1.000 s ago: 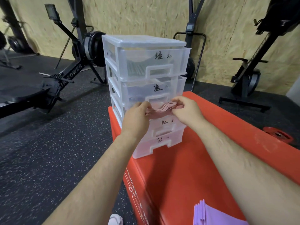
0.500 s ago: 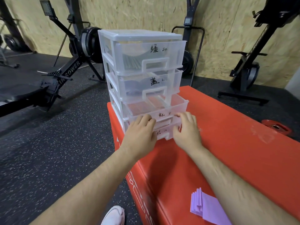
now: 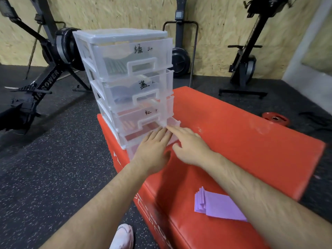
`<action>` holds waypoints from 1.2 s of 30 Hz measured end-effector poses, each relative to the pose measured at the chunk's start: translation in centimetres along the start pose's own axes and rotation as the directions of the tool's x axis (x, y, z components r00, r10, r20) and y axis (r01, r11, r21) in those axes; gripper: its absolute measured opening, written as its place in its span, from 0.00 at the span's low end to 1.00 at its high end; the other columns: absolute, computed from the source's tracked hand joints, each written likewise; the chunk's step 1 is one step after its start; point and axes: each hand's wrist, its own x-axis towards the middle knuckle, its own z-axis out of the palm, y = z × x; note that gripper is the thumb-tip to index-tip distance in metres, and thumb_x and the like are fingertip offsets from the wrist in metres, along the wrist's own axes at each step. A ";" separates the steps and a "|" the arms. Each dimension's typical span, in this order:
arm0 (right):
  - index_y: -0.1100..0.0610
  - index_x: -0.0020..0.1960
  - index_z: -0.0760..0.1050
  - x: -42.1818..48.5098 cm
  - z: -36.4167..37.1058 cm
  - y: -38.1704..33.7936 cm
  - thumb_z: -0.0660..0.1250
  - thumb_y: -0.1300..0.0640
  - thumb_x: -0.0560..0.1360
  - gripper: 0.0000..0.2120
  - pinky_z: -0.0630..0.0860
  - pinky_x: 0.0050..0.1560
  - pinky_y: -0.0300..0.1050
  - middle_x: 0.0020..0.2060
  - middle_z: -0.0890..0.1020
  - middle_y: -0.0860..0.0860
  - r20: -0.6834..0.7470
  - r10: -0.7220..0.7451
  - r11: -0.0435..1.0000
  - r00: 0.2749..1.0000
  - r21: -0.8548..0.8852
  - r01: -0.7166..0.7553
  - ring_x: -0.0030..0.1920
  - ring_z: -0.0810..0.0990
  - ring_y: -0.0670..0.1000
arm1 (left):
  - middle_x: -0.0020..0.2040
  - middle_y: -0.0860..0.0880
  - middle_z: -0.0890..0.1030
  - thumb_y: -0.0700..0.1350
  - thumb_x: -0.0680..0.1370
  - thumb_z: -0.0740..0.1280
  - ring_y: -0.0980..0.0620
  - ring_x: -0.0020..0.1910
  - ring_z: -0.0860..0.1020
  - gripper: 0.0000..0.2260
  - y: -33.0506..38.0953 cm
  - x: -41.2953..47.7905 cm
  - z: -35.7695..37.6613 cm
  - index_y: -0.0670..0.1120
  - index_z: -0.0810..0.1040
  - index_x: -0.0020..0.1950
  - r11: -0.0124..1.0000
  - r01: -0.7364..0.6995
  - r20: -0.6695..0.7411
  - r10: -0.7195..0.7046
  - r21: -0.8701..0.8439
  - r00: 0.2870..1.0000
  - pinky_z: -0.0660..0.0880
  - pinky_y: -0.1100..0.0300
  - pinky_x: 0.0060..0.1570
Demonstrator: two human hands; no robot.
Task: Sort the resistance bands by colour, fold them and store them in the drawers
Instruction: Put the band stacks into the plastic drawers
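Since half a second ago the third drawer has gone back into the translucent white plastic four-drawer cabinet, and the bottom drawer now stands pulled out beneath it. Both hands have moved onto that drawer's front.

The left hand covers the bottom drawer's front and any label on it. Motion blur smears the right hand, so I cannot tell whether its fingertips touch the rim. What lies inside the bottom drawer is hard to make out through the red-tinted plastic.

Handwritten black characters mark the fronts: 绿 on the top drawer, 蓝 on the second drawer, 红 on the third. A black rowing machine at 10 o'clock shows "POWER", its first letters unreadable. White print on the side of the red padded box is blurred.

Both hands are released, fingers straight, holding nothing. The left lies over the drawer's front edge and the right index points at its near corner.

A folded stack of purple resistance bands lies on the box at 5 o'clock from the hands, well apart from them, beside the right forearm. Green bands show in the top drawer and red bands in the third.
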 end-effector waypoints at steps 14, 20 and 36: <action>0.53 0.78 0.63 -18.0 -2.6 10.0 0.64 0.49 0.80 0.28 0.64 0.73 0.47 0.74 0.70 0.54 0.457 0.266 0.963 0.849 -0.168 -0.211 0.73 0.69 0.55 | 0.75 0.48 0.69 0.56 0.81 0.60 0.47 0.73 0.68 0.24 12.9 -3.7 4.8 0.50 0.68 0.75 0.935 -0.207 0.397 0.313 -0.287 0.863 0.66 0.53 0.71; 0.56 0.69 0.72 -18.7 -1.4 9.8 0.69 0.50 0.76 0.24 0.72 0.63 0.51 0.63 0.74 0.58 0.412 0.362 0.929 0.836 -0.232 -0.288 0.63 0.75 0.61 | 0.63 0.48 0.72 0.55 0.77 0.68 0.44 0.62 0.71 0.27 13.7 -3.7 5.5 0.53 0.67 0.74 0.949 -0.168 0.568 0.296 -0.269 0.767 0.70 0.49 0.63; 0.50 0.47 0.77 -11.5 -4.1 8.8 0.73 0.56 0.72 0.07 0.70 0.42 0.44 0.40 0.80 0.46 0.190 0.170 0.977 0.967 0.092 -0.190 0.42 0.76 0.49 | 0.37 0.51 0.80 0.43 0.76 0.69 0.48 0.37 0.78 0.07 8.5 -2.1 2.3 0.50 0.72 0.42 0.831 0.240 0.477 0.034 -0.502 0.878 0.74 0.59 0.37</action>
